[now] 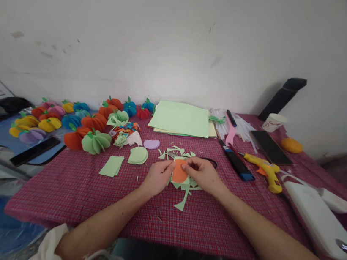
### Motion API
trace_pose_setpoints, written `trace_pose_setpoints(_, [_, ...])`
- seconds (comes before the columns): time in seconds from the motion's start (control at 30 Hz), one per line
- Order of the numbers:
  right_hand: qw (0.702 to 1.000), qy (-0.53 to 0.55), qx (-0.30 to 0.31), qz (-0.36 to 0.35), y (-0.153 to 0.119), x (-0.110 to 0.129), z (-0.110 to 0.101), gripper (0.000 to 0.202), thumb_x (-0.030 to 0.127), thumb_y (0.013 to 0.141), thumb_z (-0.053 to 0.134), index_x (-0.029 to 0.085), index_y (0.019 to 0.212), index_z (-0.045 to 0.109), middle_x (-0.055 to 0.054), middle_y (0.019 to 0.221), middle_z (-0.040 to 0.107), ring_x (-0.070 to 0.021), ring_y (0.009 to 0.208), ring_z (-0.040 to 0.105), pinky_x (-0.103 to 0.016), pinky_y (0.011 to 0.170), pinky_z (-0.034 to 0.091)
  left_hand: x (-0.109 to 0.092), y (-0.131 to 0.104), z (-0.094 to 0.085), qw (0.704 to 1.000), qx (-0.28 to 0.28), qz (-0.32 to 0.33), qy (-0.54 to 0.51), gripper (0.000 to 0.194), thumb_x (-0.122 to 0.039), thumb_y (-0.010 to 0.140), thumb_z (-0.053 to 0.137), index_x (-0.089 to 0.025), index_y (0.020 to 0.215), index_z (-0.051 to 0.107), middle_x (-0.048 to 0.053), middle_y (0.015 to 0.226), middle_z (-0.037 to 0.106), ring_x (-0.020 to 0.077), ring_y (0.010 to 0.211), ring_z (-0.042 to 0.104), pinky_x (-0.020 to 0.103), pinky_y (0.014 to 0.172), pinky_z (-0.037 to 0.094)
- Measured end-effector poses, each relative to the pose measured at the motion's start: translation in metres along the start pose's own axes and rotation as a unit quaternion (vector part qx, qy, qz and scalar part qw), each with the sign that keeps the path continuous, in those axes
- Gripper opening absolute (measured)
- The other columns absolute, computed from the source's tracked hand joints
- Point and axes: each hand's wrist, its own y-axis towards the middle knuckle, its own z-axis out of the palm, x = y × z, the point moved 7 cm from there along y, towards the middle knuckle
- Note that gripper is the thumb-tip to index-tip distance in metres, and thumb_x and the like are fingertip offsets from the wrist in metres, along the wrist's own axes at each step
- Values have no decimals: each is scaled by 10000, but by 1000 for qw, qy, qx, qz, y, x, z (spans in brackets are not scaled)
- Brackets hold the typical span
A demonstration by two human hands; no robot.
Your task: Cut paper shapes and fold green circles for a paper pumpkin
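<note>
Between my two hands is a rounded orange paper piece [180,174] laid over a light green paper rectangle [187,181]. My left hand [158,176] pinches the left edge of these papers. From the other side, the thumb and fingers of my right hand [203,173] close on their upper right edge. Light green paper scraps [182,201] lie beneath and around them. Dark-handled scissors [212,161] are partly hidden behind my right hand. To the left are a stack of rounded green cutouts [138,155], green rectangles [111,166] and a lilac cutout [151,144].
Colourful paper pumpkins [96,142] crowd the left side. Green sheets [181,118] lie at the back by the wall. On the right are a utility knife [238,164], a yellow glue gun [266,170], a phone [270,147], a paper cup [274,122] and a white device [318,221].
</note>
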Motion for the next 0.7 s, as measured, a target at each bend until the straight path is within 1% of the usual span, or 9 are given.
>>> trace_pose_setpoints(0.1, [1000, 1, 4, -1, 0, 2, 1, 209, 339, 761, 497, 154, 720, 585, 14, 595, 545, -86, 493, 452, -189, 445, 349, 1, 0, 0, 1000, 4, 3, 3, 393, -463, 806, 355, -152, 625, 511, -27, 546, 436, 102, 536, 383, 211, 496, 294])
trace_pose_setpoints(0.27, [1000, 10, -7, 16, -1, -1, 0, 217, 351, 761, 496, 155, 715, 578, 19, 578, 524, -77, 465, 418, -181, 408, 314, 5, 1, 4, 1000, 21, 8, 11, 391, -461, 826, 324, -157, 640, 485, -32, 565, 422, 95, 543, 374, 208, 504, 278])
trace_pose_setpoints(0.37, [1000, 15, -11, 14, -1, -3, 1, 225, 362, 757, 500, 155, 719, 581, 12, 591, 533, -85, 486, 441, -185, 422, 336, 7, 1, 6, 1000, 27, 8, 9, 382, -457, 832, 317, -160, 655, 481, -36, 568, 407, 93, 546, 370, 208, 504, 266])
trace_pose_setpoints(0.5, [999, 31, -8, 10, 0, -4, 2, 233, 369, 764, 494, 155, 746, 587, -3, 640, 569, -106, 552, 497, -198, 469, 383, 6, 1, 5, 999, 21, 13, 20, 378, -450, 830, 326, -161, 612, 433, -39, 557, 369, 89, 546, 349, 209, 502, 253])
trace_pose_setpoints(0.6, [999, 42, -5, 9, -1, -3, 2, 224, 359, 763, 498, 153, 733, 580, -4, 651, 570, -107, 570, 503, -202, 494, 396, 4, 1, 3, 999, 13, 14, 27, 374, -445, 828, 330, -163, 596, 409, -41, 550, 345, 87, 542, 330, 209, 499, 247])
trace_pose_setpoints(0.7, [999, 45, -8, 9, -1, -1, 2, 220, 359, 760, 502, 153, 725, 572, 3, 643, 561, -101, 555, 492, -199, 488, 391, 4, 1, 3, 1000, 10, 13, 26, 374, -445, 824, 331, -160, 600, 421, -40, 550, 341, 88, 540, 324, 209, 496, 249])
